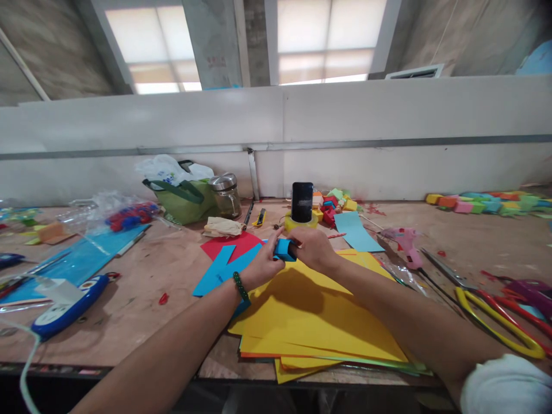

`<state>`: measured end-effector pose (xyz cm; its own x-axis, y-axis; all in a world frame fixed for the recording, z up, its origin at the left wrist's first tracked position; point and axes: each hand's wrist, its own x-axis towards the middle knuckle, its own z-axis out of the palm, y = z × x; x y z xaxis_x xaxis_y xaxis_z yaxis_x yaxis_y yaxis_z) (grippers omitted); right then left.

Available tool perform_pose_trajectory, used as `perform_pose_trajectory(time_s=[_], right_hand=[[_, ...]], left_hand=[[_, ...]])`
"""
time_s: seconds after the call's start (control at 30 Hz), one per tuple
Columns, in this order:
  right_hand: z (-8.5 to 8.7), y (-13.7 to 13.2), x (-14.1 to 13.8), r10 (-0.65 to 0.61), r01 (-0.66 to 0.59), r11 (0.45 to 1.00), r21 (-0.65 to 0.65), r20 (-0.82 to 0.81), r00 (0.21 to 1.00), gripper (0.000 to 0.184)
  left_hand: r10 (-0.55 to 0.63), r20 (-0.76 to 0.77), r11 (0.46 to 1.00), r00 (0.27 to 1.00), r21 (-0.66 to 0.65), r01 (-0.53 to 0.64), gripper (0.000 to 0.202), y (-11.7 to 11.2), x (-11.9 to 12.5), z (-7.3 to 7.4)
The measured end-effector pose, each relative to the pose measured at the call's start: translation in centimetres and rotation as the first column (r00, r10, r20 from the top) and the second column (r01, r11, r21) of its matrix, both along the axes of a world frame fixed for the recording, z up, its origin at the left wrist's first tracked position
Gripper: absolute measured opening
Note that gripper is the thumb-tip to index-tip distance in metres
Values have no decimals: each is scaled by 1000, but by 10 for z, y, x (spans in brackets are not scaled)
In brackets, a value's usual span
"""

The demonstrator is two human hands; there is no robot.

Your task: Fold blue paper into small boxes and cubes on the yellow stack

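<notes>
Both of my hands meet over the middle of the table and pinch a small folded blue paper piece (284, 249). My left hand (264, 265), with a green bead bracelet on its wrist, grips the piece from the left. My right hand (313, 247) closes on it from the right. Under my forearms lies a stack of yellow paper sheets (310, 313). Blue paper strips (222, 267) and a red sheet (235, 241) lie just left of my hands.
A black phone (302, 202) stands upright in a yellow tape roll behind my hands. Folded coloured paper pieces (332, 206), a pink glue gun (407, 242), scissors (495, 305), a green bag (183, 201), a glass jar (226, 195) and a light blue sheet (356, 232) surround them.
</notes>
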<state>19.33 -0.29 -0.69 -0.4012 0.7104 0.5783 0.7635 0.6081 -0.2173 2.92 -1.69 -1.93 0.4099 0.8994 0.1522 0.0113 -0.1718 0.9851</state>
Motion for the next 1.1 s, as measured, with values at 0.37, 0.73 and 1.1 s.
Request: perform_pose_trajectory(time_s=[0.37,0.73,1.1], right_hand=[[-1,1,2,96,-94,995,30,-64,993,22],[2,3,5,128,-139,988,-61,-161,979,28],[-3,11,6,156,-179,976,-126,-171,973,21]], left_hand=[[-102,61,993,993,-45,105,78,-5,0,7],[-104,33,990,994,-88,106,76,-4,-1,10],[-89,253,867,963,-456,200,30,9,-7,-1]])
